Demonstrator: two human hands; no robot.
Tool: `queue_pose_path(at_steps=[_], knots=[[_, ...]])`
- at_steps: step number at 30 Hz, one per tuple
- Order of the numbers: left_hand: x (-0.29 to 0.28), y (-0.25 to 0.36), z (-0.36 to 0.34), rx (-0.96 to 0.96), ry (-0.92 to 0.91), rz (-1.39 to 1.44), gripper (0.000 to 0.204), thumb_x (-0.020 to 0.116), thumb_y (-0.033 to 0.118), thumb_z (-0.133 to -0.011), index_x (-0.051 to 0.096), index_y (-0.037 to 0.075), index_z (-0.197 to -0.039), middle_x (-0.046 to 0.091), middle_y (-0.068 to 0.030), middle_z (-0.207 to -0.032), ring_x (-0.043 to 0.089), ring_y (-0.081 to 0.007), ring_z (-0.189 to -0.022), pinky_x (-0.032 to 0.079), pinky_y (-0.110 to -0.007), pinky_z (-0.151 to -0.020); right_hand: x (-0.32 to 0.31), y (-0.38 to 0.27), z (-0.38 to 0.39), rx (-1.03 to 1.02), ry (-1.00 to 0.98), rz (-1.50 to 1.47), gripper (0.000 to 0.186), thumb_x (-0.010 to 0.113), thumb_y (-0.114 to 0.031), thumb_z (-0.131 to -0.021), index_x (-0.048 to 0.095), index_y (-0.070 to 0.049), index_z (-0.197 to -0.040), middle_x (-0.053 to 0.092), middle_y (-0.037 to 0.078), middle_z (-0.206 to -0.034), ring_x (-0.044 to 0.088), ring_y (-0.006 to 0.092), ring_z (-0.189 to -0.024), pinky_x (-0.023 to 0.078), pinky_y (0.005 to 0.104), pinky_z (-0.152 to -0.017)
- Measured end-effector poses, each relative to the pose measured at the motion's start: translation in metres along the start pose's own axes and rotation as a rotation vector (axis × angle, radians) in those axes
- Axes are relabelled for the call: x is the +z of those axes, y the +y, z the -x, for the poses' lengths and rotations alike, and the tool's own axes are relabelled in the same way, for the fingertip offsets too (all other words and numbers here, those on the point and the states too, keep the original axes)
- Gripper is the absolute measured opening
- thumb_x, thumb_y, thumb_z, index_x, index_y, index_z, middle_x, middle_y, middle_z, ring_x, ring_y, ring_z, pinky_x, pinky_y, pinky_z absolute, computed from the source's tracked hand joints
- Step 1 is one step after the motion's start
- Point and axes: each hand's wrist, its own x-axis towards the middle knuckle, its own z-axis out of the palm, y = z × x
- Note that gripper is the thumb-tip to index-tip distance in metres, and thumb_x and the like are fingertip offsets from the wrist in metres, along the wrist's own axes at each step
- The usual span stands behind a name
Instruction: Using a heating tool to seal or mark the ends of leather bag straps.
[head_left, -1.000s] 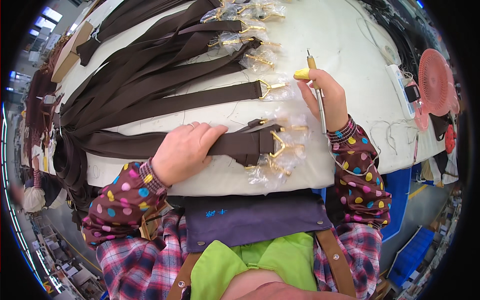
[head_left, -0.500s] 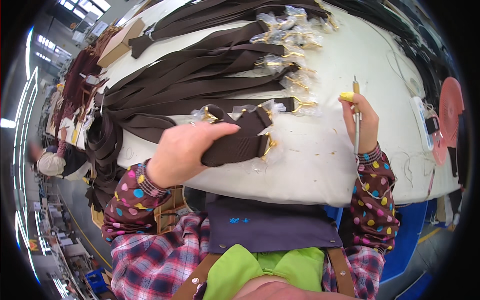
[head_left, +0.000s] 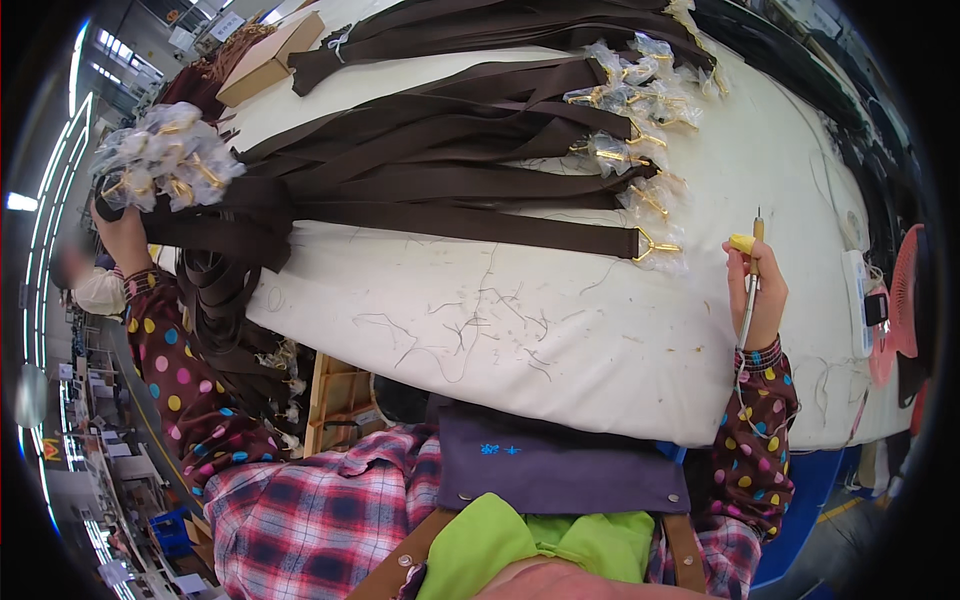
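Observation:
At the far left my left hand (head_left: 124, 238) is closed around a bunch of dark brown straps; most of its fingers are hidden. The straps' ends, a cluster of gold buckles in clear plastic wrap (head_left: 172, 160), bulge above it. Over the right part of the table my right hand (head_left: 766, 300) grips a slim corded soldering-iron-like pen (head_left: 755, 262), its thin metal tip pointing up. One fingertip there wears a yellow cover (head_left: 741, 243). More brown straps (head_left: 430, 205) lie lengthwise between my hands, their wrapped gold buckles (head_left: 655, 243) toward the right.
Thread scraps (head_left: 480, 325) are scattered on the white tabletop (head_left: 600, 350). A second strap bundle (head_left: 480, 30) and a cardboard box (head_left: 270, 60) sit at the back. On the right are a power strip (head_left: 857, 300) and a pink fan (head_left: 905, 290). A person (head_left: 98, 290) is beyond the left side.
My left hand has swung from the table's middle to the far left with the strap ends, baring thread scraps. My right hand still holds the pen, slightly lower and further right in view.

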Motion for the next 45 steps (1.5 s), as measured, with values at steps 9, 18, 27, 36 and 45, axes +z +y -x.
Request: queue_pose_path(at_steps=[9, 18, 27, 36, 45], knots=[[0.057, 0.043, 0.070, 0.276, -0.192, -0.275, 0.056, 0.062, 0.009, -0.086, 0.040, 0.001, -0.137, 0.048, -0.0182, -0.133, 0.049, -0.0294, -0.119, 0.039, -0.038, -0.100, 0.003, -0.005, -0.002, -0.039, -0.054, 0.017, 0.015, 0.064, 0.004, -0.082, 0.060, -0.002, -0.095, 0.063, 0.009, -0.081, 0.059, 0.0169, -0.065, 0.047, 0.0255, -0.059], [0.149, 0.336, 0.223, 0.740, -1.193, 0.561, 0.034, 0.068, 0.012, -0.081, 0.058, 0.007, -0.113, 0.058, -0.0107, -0.112, 0.056, -0.0293, -0.101, 0.047, -0.035, -0.084, 0.025, -0.027, -0.005, -0.243, -0.106, 0.073, 0.029, 0.074, -0.004, -0.075, 0.056, 0.000, -0.097, 0.060, 0.016, -0.089, 0.059, 0.0329, -0.077, 0.050, 0.0335, -0.067], [0.130, 0.345, 0.252, 0.562, -1.491, 0.616, 0.037, 0.072, 0.029, -0.079, 0.056, 0.011, -0.107, 0.055, -0.0074, -0.099, 0.062, -0.0281, -0.085, 0.051, -0.036, -0.068, 0.021, -0.021, 0.014, -0.231, -0.301, -0.038, 0.031, 0.075, -0.004, -0.071, 0.057, -0.003, -0.096, 0.058, 0.014, -0.085, 0.057, 0.0304, -0.076, 0.048, 0.0350, -0.065], [0.141, 0.396, 0.257, 0.399, -1.594, 0.710, 0.042, 0.072, 0.016, -0.079, 0.050, 0.011, -0.113, 0.052, -0.0078, -0.101, 0.061, -0.0258, -0.080, 0.051, -0.036, -0.069, 0.017, -0.025, 0.010, -0.222, -0.353, -0.072, 0.033, 0.073, -0.001, -0.071, 0.056, -0.004, -0.099, 0.058, 0.012, -0.086, 0.058, 0.0301, -0.080, 0.049, 0.0356, -0.067], [0.159, 0.387, 0.265, 0.375, -1.587, 0.939, 0.017, 0.072, 0.005, -0.078, 0.058, 0.004, -0.086, 0.051, -0.0029, -0.079, 0.049, -0.0124, -0.063, 0.044, -0.025, -0.058, 0.012, -0.046, -0.002, 0.227, -0.363, -0.591, 0.023, 0.049, -0.014, -0.099, 0.057, 0.003, -0.111, 0.063, 0.003, -0.085, 0.057, 0.0091, -0.076, 0.048, 0.0244, -0.069]])
